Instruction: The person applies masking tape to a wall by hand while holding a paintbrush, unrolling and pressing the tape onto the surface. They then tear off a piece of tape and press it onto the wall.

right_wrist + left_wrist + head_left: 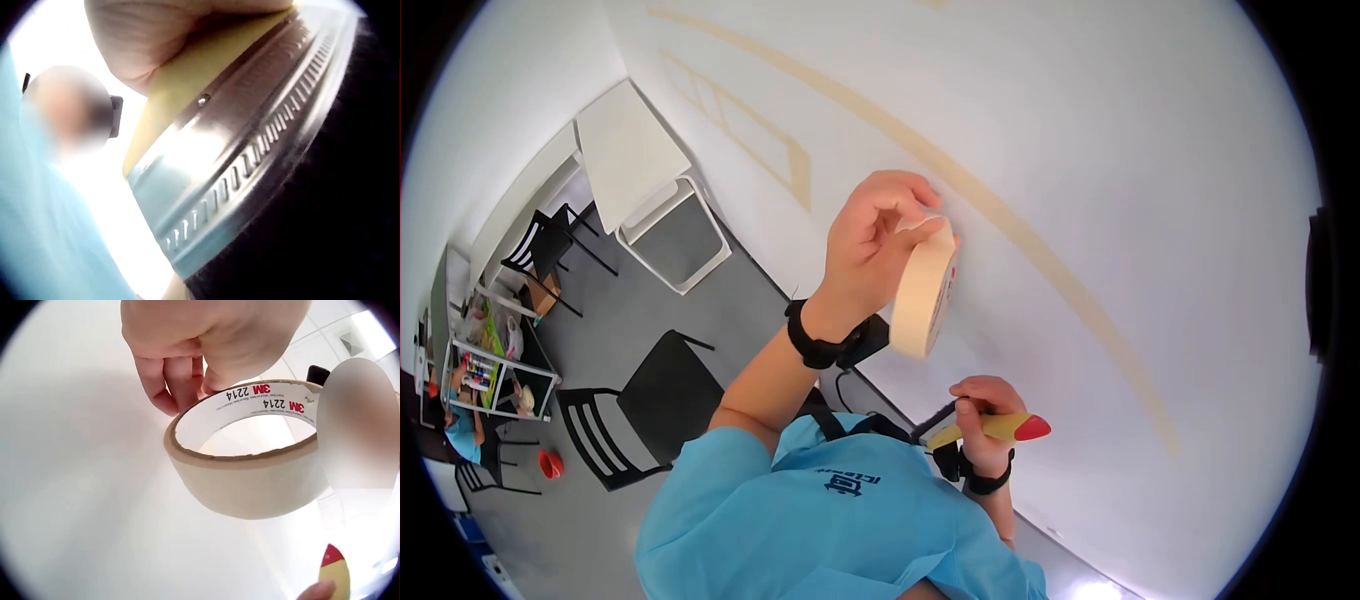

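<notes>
Gripping tape roll [920, 305] and brush [1002, 428] with curled hands [870, 240] [982, 408].

1. On tape roll [250, 494]: presents matt, paper-like outer face; inside core [212, 419], looks like smooth printed card.
2. At brush ferrule [206, 140]: shows glossy metal, pressed into ridges.
3. At bristles [337, 200]: appears matt and fibrous.
4. Along brush handle [1000, 428]: looks smooth.
5. On tape strip [1022, 238]: reads matt, papery.
6. Across wall [1180, 190]: appears smooth.
7. On shirt [820, 540]: shows matt, creased cloth.
</notes>
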`<act>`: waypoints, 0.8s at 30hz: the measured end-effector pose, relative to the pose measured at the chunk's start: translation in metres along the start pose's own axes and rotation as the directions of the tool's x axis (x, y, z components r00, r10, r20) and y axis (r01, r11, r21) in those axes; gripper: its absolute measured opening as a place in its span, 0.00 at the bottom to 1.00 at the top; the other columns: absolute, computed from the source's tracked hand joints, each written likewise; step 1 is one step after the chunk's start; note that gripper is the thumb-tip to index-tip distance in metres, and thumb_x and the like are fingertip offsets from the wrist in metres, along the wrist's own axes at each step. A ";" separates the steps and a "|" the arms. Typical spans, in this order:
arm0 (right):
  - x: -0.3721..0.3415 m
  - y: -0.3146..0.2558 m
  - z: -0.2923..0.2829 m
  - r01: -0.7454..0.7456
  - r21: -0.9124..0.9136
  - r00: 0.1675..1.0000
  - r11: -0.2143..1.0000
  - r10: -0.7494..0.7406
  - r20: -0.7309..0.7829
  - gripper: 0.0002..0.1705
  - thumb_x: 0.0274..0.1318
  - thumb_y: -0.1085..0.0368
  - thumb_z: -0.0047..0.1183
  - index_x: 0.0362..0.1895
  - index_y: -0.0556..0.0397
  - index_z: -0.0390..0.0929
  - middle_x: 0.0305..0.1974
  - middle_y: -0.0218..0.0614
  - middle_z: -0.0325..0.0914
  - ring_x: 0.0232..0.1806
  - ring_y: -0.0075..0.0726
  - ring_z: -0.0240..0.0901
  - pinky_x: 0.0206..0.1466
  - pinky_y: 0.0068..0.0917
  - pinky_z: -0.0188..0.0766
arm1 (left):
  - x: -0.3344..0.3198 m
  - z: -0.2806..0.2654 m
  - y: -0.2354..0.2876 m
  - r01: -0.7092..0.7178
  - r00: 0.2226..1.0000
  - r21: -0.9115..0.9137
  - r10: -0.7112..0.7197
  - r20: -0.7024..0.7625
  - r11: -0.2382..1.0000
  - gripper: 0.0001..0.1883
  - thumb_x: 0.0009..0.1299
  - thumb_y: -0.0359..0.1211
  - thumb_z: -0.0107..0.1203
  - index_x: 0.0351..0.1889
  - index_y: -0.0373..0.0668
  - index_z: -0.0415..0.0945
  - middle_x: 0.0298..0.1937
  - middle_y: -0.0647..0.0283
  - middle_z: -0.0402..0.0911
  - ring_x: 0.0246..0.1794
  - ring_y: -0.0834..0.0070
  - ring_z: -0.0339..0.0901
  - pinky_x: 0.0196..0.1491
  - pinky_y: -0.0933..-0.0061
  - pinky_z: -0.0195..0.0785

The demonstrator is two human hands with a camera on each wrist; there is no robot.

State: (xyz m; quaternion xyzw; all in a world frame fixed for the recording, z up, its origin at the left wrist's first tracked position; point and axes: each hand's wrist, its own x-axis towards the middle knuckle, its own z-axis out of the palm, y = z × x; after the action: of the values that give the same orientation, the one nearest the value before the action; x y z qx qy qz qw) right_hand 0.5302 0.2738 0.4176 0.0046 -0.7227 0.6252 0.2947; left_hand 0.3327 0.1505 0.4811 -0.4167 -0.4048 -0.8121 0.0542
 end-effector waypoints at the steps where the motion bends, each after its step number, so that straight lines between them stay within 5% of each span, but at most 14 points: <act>1: 0.003 0.001 0.002 0.013 -0.012 1.000 1.000 -0.013 0.023 0.08 0.48 0.77 0.55 0.33 0.54 0.79 0.33 0.33 0.80 0.24 0.19 0.68 0.24 0.15 0.62 | 0.007 0.005 0.000 -0.024 0.999 -0.015 0.024 -0.025 1.000 0.11 0.65 0.16 0.51 0.38 0.41 0.65 0.43 0.60 0.67 0.35 0.75 0.73 0.32 0.74 0.73; 5: 0.017 0.007 -0.006 -0.006 -0.107 0.998 0.994 0.013 0.067 0.07 0.48 0.77 0.55 0.33 0.54 0.79 0.32 0.33 0.80 0.22 0.19 0.67 0.24 0.16 0.61 | 0.022 -0.006 -0.016 -0.107 0.994 0.142 0.107 0.010 0.984 0.11 0.64 0.17 0.53 0.37 0.39 0.65 0.42 0.59 0.67 0.34 0.71 0.77 0.33 0.69 0.78; 8: 0.020 0.015 -0.008 -0.043 -0.072 0.998 0.997 0.039 -0.046 0.06 0.47 0.77 0.56 0.31 0.54 0.80 0.30 0.33 0.79 0.21 0.20 0.65 0.23 0.15 0.60 | 0.026 -0.002 -0.011 -0.077 0.996 0.199 0.083 -0.025 0.977 0.10 0.64 0.16 0.53 0.36 0.39 0.66 0.41 0.62 0.66 0.33 0.72 0.76 0.33 0.70 0.78; 14: 0.026 0.018 -0.011 0.087 -0.220 0.996 0.972 -0.077 0.052 0.08 0.42 0.79 0.57 0.30 0.56 0.79 0.29 0.34 0.80 0.20 0.21 0.68 0.20 0.15 0.61 | 0.036 0.009 0.003 0.157 0.981 0.257 -0.121 -0.149 0.954 0.10 0.62 0.16 0.56 0.35 0.38 0.69 0.40 0.64 0.65 0.34 0.76 0.75 0.34 0.73 0.77; 17: 0.026 0.018 -0.009 0.060 -0.189 0.998 0.980 -0.055 0.033 0.08 0.41 0.79 0.58 0.29 0.56 0.79 0.28 0.34 0.80 0.20 0.22 0.70 0.20 0.15 0.64 | 0.035 0.010 0.000 0.070 0.986 0.327 -0.015 -0.168 0.943 0.10 0.60 0.15 0.57 0.34 0.38 0.71 0.40 0.63 0.65 0.33 0.76 0.73 0.31 0.75 0.75; 19: 0.024 0.018 -0.010 0.057 -0.185 0.998 0.981 -0.051 0.039 0.08 0.41 0.79 0.58 0.29 0.56 0.79 0.28 0.34 0.80 0.20 0.22 0.71 0.21 0.15 0.64 | 0.030 0.005 -0.005 -0.047 0.979 0.417 0.125 -0.161 0.908 0.08 0.59 0.20 0.62 0.29 0.41 0.74 0.37 0.64 0.68 0.26 0.83 0.65 0.26 0.82 0.60; 22: 0.029 0.017 -0.008 0.088 -0.221 0.996 0.971 -0.080 0.043 0.08 0.42 0.80 0.57 0.30 0.56 0.79 0.27 0.34 0.80 0.21 0.23 0.72 0.21 0.15 0.65 | 0.023 -0.004 -0.001 -0.278 0.954 0.523 0.297 0.050 0.806 0.12 0.57 0.14 0.59 0.33 0.40 0.73 0.40 0.62 0.64 0.29 0.77 0.69 0.30 0.78 0.69; 24: 0.028 0.017 -0.007 0.092 -0.268 0.996 0.959 -0.084 0.040 0.08 0.41 0.80 0.57 0.30 0.56 0.79 0.27 0.34 0.80 0.21 0.24 0.72 0.21 0.16 0.66 | 0.022 0.001 0.003 -0.227 0.972 0.481 0.229 0.055 0.847 0.12 0.56 0.14 0.60 0.34 0.39 0.73 0.41 0.62 0.64 0.29 0.79 0.69 0.31 0.79 0.70</act>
State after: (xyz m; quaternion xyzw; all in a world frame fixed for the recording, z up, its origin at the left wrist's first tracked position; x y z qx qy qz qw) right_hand 0.5040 0.2936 0.4150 0.0055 -0.8042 0.5073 0.3098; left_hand 0.3202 0.1551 0.4994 -0.4329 -0.5426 -0.6737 0.2538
